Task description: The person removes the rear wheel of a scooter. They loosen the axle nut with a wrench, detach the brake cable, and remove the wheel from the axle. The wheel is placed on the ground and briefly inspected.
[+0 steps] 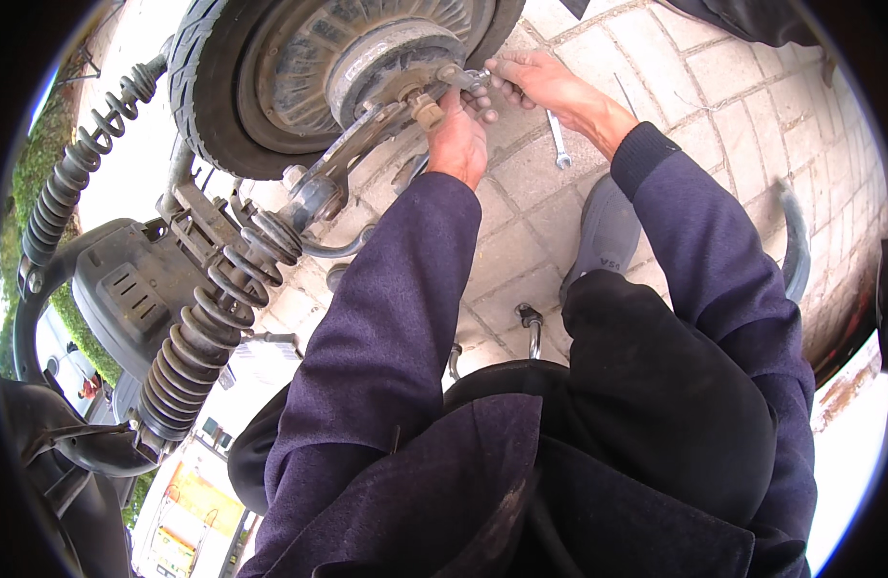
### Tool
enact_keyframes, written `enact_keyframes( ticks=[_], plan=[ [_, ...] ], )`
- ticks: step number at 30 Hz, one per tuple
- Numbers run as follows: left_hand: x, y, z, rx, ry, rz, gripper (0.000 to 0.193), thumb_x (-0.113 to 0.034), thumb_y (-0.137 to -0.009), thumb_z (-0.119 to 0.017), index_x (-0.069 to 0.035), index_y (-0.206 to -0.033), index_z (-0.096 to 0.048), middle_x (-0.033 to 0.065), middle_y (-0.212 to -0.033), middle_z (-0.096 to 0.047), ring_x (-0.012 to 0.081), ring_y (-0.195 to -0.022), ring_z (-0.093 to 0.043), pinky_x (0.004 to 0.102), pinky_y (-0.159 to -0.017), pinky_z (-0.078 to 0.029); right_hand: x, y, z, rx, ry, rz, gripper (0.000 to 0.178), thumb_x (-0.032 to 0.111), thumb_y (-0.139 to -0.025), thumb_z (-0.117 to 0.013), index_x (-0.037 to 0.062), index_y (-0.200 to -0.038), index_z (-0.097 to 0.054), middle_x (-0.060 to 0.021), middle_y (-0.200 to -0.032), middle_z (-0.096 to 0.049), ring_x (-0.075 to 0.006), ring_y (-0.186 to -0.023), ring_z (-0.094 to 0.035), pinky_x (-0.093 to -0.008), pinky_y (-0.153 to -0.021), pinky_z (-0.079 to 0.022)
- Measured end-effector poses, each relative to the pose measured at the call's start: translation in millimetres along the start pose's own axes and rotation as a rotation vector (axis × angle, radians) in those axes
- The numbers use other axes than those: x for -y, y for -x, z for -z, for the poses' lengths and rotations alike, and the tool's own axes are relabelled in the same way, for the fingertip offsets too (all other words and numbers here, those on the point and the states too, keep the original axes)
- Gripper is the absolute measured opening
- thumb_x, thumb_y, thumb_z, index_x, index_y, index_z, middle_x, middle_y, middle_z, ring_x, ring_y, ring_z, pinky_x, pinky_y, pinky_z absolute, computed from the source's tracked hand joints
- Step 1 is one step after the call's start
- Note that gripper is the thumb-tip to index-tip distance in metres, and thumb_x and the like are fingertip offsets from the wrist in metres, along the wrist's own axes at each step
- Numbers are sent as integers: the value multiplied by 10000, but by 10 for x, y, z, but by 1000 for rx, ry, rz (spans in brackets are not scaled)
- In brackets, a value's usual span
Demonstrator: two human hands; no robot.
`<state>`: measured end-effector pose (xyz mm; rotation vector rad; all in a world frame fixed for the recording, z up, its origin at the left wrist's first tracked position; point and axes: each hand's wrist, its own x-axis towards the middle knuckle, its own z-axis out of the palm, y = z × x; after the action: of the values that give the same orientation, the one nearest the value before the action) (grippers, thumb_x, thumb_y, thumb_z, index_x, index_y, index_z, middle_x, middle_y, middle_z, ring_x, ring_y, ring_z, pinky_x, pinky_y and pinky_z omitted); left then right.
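A scooter-type wheel (300, 72) with a black tyre and a dusty metal hub stands at the top. At its hub, a small metal lever (456, 76) sticks out near the axle nut (425, 109). My left hand (457, 138) is closed against this lever from below, its fingers curled and partly hidden. From the right, my right hand (550, 89) pinches a small shiny metal fitting (481, 79) at the lever's end. The fingertips of both hands almost meet there. What exactly my left fingers hold is hidden.
An open-end wrench (559, 144) lies on the paving bricks (521, 183) below my right hand. Two coil-spring shock absorbers (189, 371) and a black housing (126, 284) stand at the left. My grey shoe (606, 231) is on the ground between my forearms.
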<state>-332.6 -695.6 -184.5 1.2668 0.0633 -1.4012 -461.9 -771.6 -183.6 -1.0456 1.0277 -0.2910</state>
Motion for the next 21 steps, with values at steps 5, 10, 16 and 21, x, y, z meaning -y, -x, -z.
enact_keyframes(
  ticks=[5,10,16,21],
  plan=[
    [1,-5,5,15,-5,-10,198,-254,-984,-561,-58,-1008,-582,35,-879,-572,149,-778,-504,311,-653,-391,104,56,19,60,46,-176,423,438,-990,-542,42,-957,-688,20,-760,-556,-84,-652,-450,-263,-554,-355],
    [3,-6,13,20,1,-3,201,-258,-985,-562,-58,-1002,-581,36,-876,-558,147,-785,-503,310,-650,-390,108,40,-57,38,5,-34,334,344,-1006,-544,42,-1021,-685,27,-810,-583,-79,-676,-465,-254,-609,-378],
    [18,-17,26,3,-2,-9,230,-273,-990,-564,-49,-1033,-594,37,-901,-560,151,-798,-514,311,-647,-397,-54,-23,45,-5,-61,126,257,207,-967,-578,22,-1136,-634,12,-828,-606,-74,-736,-500,-255,-629,-402],
    [17,-12,32,13,-13,-22,244,-286,-984,-577,-50,-1037,-606,35,-910,-568,152,-819,-531,308,-642,-408,-218,-62,150,-37,-151,45,267,173,-942,-582,-1,-1140,-617,-29,-868,-622,-100,-779,-545,-273,-661,-441]
  ],
)
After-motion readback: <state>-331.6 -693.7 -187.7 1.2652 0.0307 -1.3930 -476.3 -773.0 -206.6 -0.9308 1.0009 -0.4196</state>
